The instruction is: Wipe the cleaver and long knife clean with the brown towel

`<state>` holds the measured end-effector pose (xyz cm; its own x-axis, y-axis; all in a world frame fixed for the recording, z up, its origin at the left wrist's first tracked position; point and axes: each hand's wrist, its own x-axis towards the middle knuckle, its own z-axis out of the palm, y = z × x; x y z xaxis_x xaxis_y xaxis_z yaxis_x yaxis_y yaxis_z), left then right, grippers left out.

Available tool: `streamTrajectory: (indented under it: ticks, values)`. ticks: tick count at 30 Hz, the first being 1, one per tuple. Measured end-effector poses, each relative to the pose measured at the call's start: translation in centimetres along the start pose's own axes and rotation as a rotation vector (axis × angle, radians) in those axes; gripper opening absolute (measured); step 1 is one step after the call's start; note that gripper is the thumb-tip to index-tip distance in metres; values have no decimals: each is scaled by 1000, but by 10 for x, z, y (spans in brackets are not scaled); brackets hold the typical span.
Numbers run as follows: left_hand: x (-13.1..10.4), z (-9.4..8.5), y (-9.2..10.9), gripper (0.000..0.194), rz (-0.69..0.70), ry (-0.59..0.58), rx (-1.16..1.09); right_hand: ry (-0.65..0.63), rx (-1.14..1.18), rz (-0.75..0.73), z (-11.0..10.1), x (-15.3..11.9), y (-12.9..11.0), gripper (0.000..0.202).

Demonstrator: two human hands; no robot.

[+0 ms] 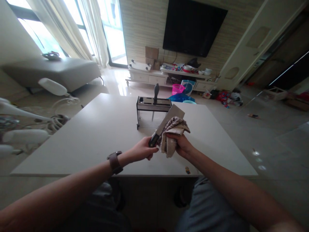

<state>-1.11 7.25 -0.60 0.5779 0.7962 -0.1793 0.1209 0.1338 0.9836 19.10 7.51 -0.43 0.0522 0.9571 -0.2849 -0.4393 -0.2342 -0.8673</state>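
My left hand (144,149) is closed round the black handle of a cleaver (168,120), whose broad blade slants up to the right above the table. A patterned brown-and-beige cloth (174,132) is bunched in my right hand (182,145), with its folds against the lower side of the blade. How far the cloth wraps the edge is hidden. Just beyond the blade stands a knife block (154,103) with clear sides and a dark slotted top. One black-handled knife (156,92) is upright in it, its blade showing through the clear wall.
The white table (108,135) reaches to my lap, with a small brown-yellow item (187,170) near its front edge. White chairs (26,137) stand at the left. Past the table are a pink basket (178,88) and a low TV cabinet (149,78).
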Motion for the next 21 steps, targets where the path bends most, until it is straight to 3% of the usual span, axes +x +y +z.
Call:
streamTrajectory:
  ticks: [21]
  values:
    - [-6,-8,5,22,-33,-39,-7,-12,-22,29,2,3,3,42]
